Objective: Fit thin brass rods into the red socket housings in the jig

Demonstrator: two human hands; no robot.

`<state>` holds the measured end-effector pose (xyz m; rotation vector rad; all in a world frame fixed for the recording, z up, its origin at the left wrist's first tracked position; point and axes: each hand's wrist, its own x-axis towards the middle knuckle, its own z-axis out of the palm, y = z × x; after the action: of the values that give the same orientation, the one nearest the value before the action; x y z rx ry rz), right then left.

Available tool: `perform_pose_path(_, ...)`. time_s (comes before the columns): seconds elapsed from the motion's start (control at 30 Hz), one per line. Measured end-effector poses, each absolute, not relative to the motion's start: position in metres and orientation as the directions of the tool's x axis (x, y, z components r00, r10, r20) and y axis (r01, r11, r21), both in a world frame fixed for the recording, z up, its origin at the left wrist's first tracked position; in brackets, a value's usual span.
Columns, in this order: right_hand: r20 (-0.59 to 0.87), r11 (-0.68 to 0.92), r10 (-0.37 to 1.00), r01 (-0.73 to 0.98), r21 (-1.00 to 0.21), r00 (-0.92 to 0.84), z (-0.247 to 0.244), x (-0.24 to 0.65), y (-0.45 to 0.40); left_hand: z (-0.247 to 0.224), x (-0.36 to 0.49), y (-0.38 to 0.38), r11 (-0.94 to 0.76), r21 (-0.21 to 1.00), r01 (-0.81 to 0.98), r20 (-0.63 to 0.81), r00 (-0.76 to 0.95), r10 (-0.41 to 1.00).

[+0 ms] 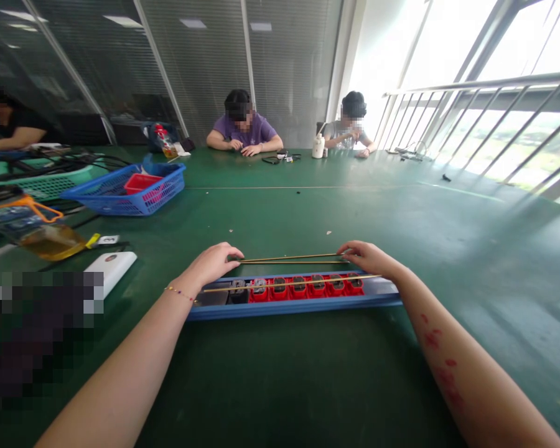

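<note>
A long blue tray (298, 306) lies across the green table in front of me. Inside it stand several red holders (279, 295) with dark pieces, and a black holder (238, 292) at their left. One thin brass-coloured rod (303, 282) rests lengthwise over the holders. Beyond the tray are two more thin rods (292, 257), close together at a slight angle. My left hand (221, 258) pinches their left ends, and my right hand (353, 252) has its fingers closed at their right ends. Both forearms reach around the tray's ends.
At the left are a blue basket (144, 202) with a red box (142, 183), a green basket (51, 183), cables and a white power bank (114, 267). People sit across the table, near a white bottle (318, 147).
</note>
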<state>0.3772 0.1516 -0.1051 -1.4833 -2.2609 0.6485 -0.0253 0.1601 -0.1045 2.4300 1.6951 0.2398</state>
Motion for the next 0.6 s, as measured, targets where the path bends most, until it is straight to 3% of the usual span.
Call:
perform_pose_path(0.13,0.052,0.355,0.912,0.721,-0.595,-0.406,-0.093,0.375,0.145,-0.104,-0.025,0.161,-0.328,0.267,0.906,-0.001,0.34,0.94)
perform_pose_path(0.23,-0.025,0.313,0.906,0.707,-0.634,-0.423,-0.07,0.376,0.134,-0.105,-0.026,0.162,-0.325,0.299,0.897,0.001,0.341,0.94)
perform_pose_path(0.4,-0.173,0.294,0.87,0.768,-0.569,-0.461,-0.032,0.376,0.113,-0.105,-0.025,0.162,-0.302,0.329,0.895,-0.013,0.324,0.946)
perform_pose_path(0.6,-0.318,0.295,0.822,0.832,-0.471,-0.472,-0.031,0.371,0.105,-0.103,-0.024,0.159,-0.302,0.337,0.892,-0.022,0.328,0.944)
